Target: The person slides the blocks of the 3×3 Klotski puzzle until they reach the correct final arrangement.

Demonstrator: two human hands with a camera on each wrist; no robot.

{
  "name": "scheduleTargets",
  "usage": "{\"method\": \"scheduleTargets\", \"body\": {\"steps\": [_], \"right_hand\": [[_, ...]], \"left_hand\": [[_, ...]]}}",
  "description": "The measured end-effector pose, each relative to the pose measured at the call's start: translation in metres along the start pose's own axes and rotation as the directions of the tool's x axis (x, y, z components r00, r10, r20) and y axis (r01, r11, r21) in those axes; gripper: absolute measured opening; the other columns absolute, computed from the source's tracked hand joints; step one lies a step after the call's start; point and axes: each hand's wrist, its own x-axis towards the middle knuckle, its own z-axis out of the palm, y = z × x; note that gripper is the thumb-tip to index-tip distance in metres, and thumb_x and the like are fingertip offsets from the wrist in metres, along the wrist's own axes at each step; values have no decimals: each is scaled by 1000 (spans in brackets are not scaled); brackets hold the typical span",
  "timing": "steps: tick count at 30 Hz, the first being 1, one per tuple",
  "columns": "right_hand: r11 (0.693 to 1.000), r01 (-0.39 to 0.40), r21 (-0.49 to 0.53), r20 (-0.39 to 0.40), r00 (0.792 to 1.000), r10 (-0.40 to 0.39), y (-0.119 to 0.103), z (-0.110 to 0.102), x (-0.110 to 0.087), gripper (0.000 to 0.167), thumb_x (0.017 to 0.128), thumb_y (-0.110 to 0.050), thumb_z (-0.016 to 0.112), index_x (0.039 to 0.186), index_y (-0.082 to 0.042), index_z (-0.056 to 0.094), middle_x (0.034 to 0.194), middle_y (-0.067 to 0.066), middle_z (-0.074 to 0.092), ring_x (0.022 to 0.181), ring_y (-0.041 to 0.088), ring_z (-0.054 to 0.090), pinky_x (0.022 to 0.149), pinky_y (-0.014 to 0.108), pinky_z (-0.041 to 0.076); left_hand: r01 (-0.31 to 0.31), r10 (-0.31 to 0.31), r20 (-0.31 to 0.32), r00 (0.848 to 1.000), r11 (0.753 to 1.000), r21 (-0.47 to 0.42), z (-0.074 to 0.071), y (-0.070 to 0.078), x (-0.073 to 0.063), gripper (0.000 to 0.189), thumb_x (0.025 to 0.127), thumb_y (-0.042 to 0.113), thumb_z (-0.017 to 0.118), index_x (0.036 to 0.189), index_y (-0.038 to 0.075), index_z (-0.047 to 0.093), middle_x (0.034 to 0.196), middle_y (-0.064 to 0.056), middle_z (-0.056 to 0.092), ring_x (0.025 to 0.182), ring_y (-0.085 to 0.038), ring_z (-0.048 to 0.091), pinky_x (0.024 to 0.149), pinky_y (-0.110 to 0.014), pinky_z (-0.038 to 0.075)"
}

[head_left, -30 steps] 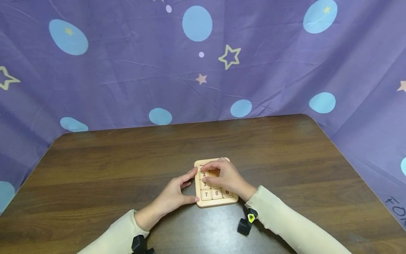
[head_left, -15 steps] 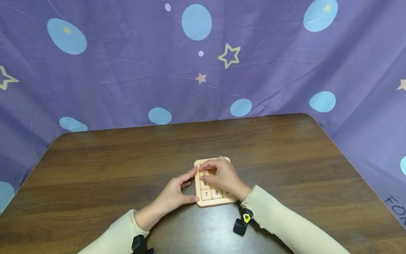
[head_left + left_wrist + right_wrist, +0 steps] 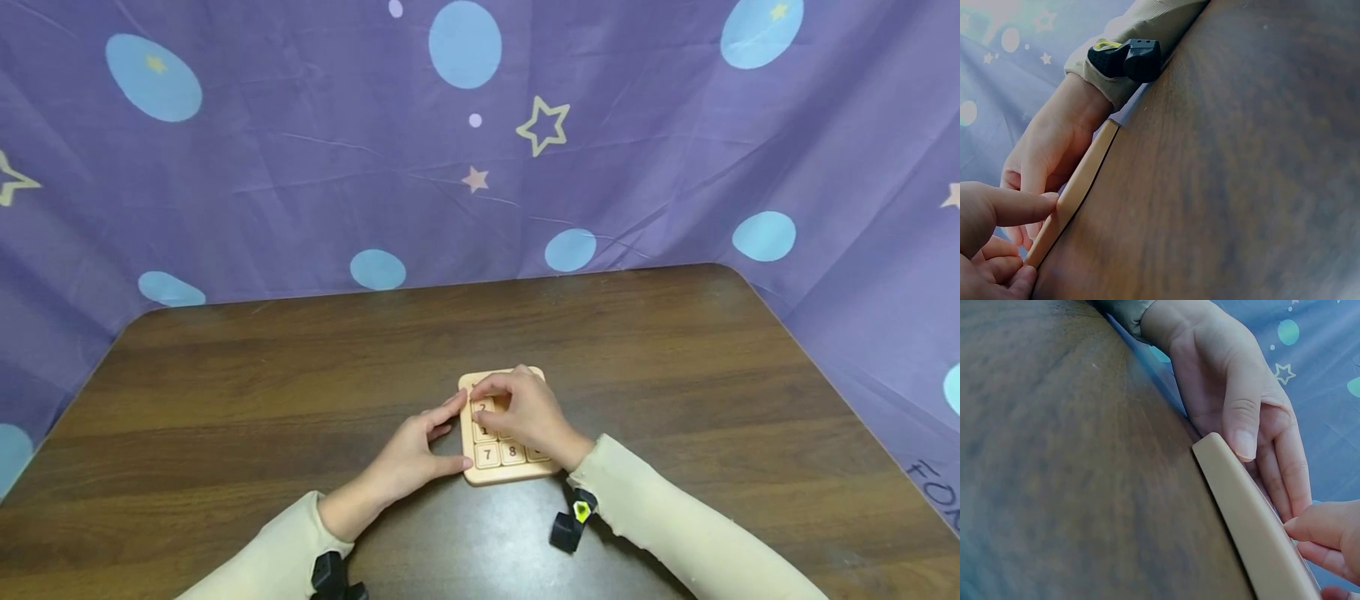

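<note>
A pale wooden sliding number puzzle (image 3: pixel 506 478) lies flat on the brown table in the head view. Tiles 2, 1, 7 and 8 can be read; the others are partly or wholly covered. My left hand (image 3: pixel 405 458) steadies the board's left side, its thumb at the near corner and its fairly straight fingers farther up the edge. Over the board, my right hand (image 3: pixel 528 410) spreads its bent thumb and index finger about the 2 tile (image 3: pixel 483 407), fingertips at the tiles. In the right wrist view, the board's side wall (image 3: pixel 1235 506) hides the tiles.
The wooden table (image 3: pixel 300 358) reaches back to a purple curtain (image 3: pixel 315 167) with blue dots and stars. Black cameras hang at both cuffs; the right one (image 3: pixel 566 532) hangs just above the table, near the board's front right corner.
My right hand has shifted slightly left across the tiles, its thumb now nearer the board's left edge. The left hand stays on the same edge. The head view has tilted slightly.
</note>
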Motion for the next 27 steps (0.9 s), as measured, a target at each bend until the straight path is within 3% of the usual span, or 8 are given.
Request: {"method": "scheduleTargets", "body": {"steps": [5,9,12,17,27], "right_hand": [[1000,4,4,5,1000,-4,0,-1,2,19,67,-16,81,85,-18,73,86,-11,70,71,10,45,60,22,37],[999,19,36,17,1000,-19,0,-3,2,19,68,-13,79,86,-15,73,88,-8,71,77,11,54,75,26,42],[998,12,69,31,999,-14,1,-5,1,19,68,-10,77,87,-13,73,89,-7,71,79,11,56,79,29,41],[997,-19,77,43,999,15,0,-8,-3,19,68,-9,77,86,-14,72,85,-7,70,73,15,46,65,25,37],[997,-22,77,49,999,19,1,-15,-5,19,69,-7,77,87,-12,71,77,-4,66,72,13,45,63,23,39]], "left_hand": [[-18,18,0,1000,1000,9,-1,-1,0,80,72,4,78,141,-3,38,146,-18,37,130,-33,40,104,-41,42],[-9,9,-1,1000,1000,9,-2,1,0,80,72,4,78,141,-3,38,146,-17,37,130,-32,40,104,-40,42],[1,-1,-4,1000,1000,9,-1,2,0,80,71,4,79,141,-3,38,146,-17,38,130,-31,40,104,-40,42],[-17,17,-1,1000,1000,10,-1,2,0,79,72,5,79,139,-5,39,144,-21,39,130,-34,40,104,-42,41],[10,-10,-3,1000,1000,-1,-1,3,-1,80,71,4,78,140,-5,38,146,-18,37,131,-32,39,106,-41,40]]}}
